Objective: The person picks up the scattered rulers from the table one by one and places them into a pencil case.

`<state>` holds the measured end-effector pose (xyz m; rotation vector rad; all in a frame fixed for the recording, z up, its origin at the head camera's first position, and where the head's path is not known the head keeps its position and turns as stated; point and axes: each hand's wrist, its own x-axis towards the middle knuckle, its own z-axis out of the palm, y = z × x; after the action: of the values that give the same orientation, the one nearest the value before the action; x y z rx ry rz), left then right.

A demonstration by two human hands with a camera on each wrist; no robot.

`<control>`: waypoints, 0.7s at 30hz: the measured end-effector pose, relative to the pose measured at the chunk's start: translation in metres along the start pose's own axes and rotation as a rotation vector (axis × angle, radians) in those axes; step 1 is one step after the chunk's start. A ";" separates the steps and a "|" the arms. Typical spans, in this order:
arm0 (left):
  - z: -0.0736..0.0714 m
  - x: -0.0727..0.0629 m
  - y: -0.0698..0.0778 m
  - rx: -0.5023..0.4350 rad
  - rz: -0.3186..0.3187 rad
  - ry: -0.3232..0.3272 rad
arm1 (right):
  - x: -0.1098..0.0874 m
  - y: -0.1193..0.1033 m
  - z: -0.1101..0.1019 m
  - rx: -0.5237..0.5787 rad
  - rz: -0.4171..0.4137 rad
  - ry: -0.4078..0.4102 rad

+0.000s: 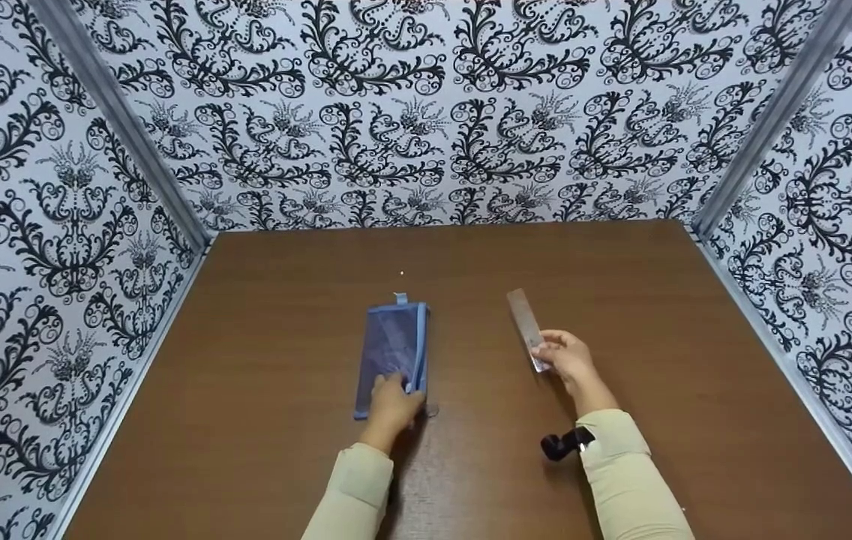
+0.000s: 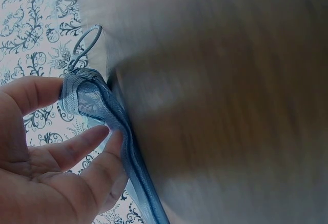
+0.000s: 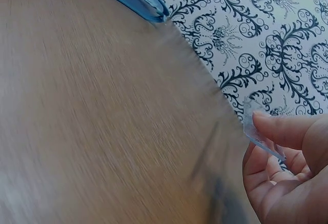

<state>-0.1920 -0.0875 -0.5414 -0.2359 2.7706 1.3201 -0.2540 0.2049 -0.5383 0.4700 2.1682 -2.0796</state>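
Observation:
A blue mesh zip pouch lies on the table left of centre, its zip along the right-hand side. My left hand holds it at the near end. In the left wrist view, the thumb and fingers grip the pouch's zipped edge, and a thin loop sticks out from its end. To the right, my right hand pinches the near end of a clear flat ruler between thumb and fingers. The ruler points away from me, held apart from the pouch. Its end shows in the right wrist view.
The brown wooden table fills the space between patterned black-and-white walls. A black wrist camera sticks out from the right sleeve. A tiny white speck lies beyond the pouch.

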 end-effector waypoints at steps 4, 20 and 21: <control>0.000 0.001 0.000 0.003 0.000 0.002 | 0.001 0.000 0.009 0.016 -0.010 -0.014; 0.001 0.000 0.000 0.028 0.011 0.022 | -0.004 0.004 0.033 -0.100 -0.032 -0.074; 0.001 0.000 -0.001 0.030 0.011 0.026 | -0.004 0.005 0.035 -0.100 -0.035 -0.079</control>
<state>-0.1919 -0.0872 -0.5425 -0.2377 2.8150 1.2867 -0.2535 0.1700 -0.5438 0.3364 2.2377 -1.9595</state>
